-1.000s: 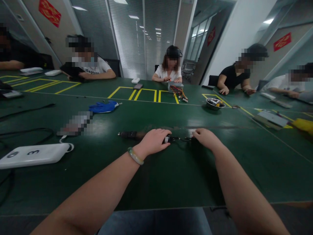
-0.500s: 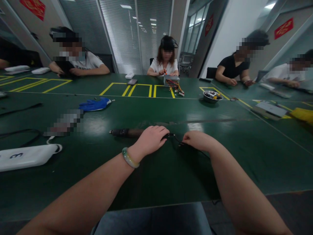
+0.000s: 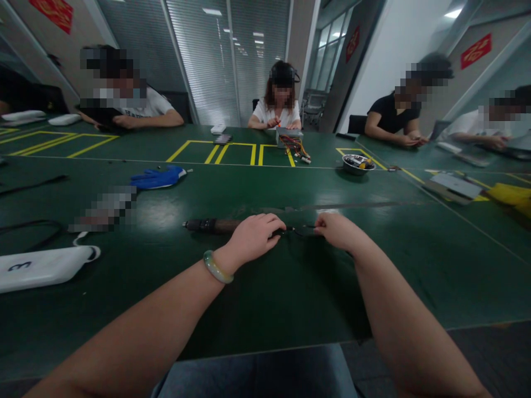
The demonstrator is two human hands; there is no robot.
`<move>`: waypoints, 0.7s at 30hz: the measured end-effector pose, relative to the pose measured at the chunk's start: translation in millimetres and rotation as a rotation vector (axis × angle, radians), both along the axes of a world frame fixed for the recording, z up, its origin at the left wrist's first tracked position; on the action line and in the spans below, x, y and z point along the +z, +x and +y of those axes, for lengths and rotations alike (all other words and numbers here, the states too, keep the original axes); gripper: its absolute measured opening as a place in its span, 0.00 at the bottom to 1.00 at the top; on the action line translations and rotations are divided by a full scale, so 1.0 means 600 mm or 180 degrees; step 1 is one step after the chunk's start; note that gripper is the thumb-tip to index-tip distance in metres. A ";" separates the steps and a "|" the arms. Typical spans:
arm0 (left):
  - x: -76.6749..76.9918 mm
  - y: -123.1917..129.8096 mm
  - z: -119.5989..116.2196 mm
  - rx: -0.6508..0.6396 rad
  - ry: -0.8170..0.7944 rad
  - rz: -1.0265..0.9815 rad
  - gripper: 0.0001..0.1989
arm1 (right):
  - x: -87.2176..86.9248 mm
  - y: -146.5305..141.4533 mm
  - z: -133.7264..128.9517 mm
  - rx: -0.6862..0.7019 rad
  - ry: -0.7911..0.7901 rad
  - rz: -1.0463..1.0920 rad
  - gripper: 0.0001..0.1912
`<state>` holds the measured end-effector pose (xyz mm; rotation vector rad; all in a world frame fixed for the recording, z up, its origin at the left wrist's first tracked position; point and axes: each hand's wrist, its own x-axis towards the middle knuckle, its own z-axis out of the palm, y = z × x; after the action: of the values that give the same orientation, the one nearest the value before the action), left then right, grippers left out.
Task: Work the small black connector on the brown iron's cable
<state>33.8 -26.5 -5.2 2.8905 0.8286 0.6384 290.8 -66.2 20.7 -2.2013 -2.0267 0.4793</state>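
A dark electric screwdriver [image 3: 211,225] lies on the green table with its bit end to the left. My left hand [image 3: 257,235], a bangle on its wrist, is closed round the screwdriver's rear end. From that end a thin black cable [image 3: 299,232] shows. My right hand [image 3: 332,225] pinches a dark cable piece just to the right of the screwdriver; its tip points left. The pinched part is small and partly hidden by my fingers.
A blue glove [image 3: 157,178], a phone joined by a white cable to a white power bank [image 3: 45,268], and black straps lie left. Beyond are a metal bowl [image 3: 359,164] of small parts and a grey box [image 3: 289,137] with coloured wires. Several people sit opposite.
My right hand has moved slightly up and away from the table edge, and the pinched cable piece now points left toward the screwdriver's rear. My left hand keeps its hold.
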 end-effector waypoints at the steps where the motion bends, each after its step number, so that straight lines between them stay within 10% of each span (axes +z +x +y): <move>1: -0.001 0.000 0.001 0.0017 -0.0014 -0.0033 0.10 | -0.004 -0.001 0.005 -0.0223 0.0246 0.0184 0.03; 6: -0.002 0.001 0.004 0.0022 -0.0047 -0.0106 0.11 | -0.012 -0.020 0.018 -0.0040 0.0827 0.1883 0.01; 12: 0.000 0.000 0.003 0.0107 -0.0068 -0.0063 0.11 | -0.010 -0.061 0.000 0.1631 -0.0992 0.3183 0.11; 21: -0.003 -0.003 0.007 0.0060 -0.0195 -0.0214 0.11 | -0.028 -0.060 0.011 0.0754 -0.0706 0.2378 0.16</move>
<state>32.1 -22.4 -6.9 2.7933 0.8521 0.6953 255.0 -59.8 3.6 -1.5052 -1.8461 1.3632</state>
